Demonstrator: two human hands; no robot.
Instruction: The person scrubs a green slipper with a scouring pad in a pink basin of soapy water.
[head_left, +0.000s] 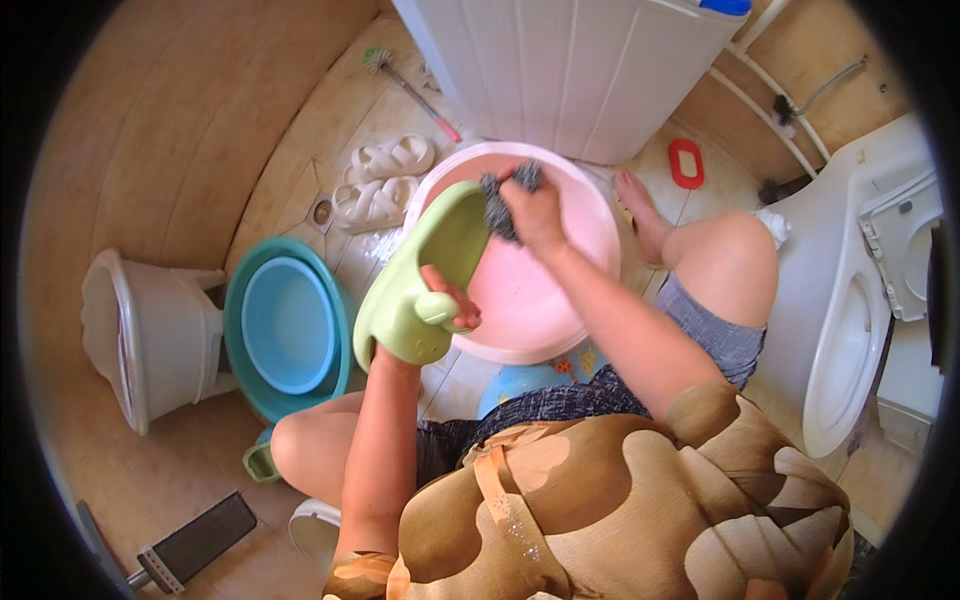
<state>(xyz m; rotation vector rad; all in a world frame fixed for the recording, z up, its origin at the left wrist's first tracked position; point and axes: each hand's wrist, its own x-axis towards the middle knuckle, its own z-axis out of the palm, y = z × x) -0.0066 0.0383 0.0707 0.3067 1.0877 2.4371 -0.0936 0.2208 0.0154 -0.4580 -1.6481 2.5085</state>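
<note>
My left hand (452, 298) grips a light green plastic item (394, 281), with its fingers showing beside a rounded knob. The item looks like a child's potty seat, tilted up over the left side of a round pink basin (536, 292). In my right hand (536, 214) is a grey, fuzzy scrubber (501, 217) with a bit of red showing. The scrubber is at the item's upper right rim; whether it touches is hard to tell. The basin's pink floor is visible below my right hand.
Left of the basin are white slippers (375, 202), a floor drain (322, 212), a blue basin (289, 326) inside a teal one (236, 322), and a white plastic stool (161, 337). A long-handled brush (412, 94) lies near a white ribbed appliance (547, 67). White sanitary ware (817, 247) stands right.
</note>
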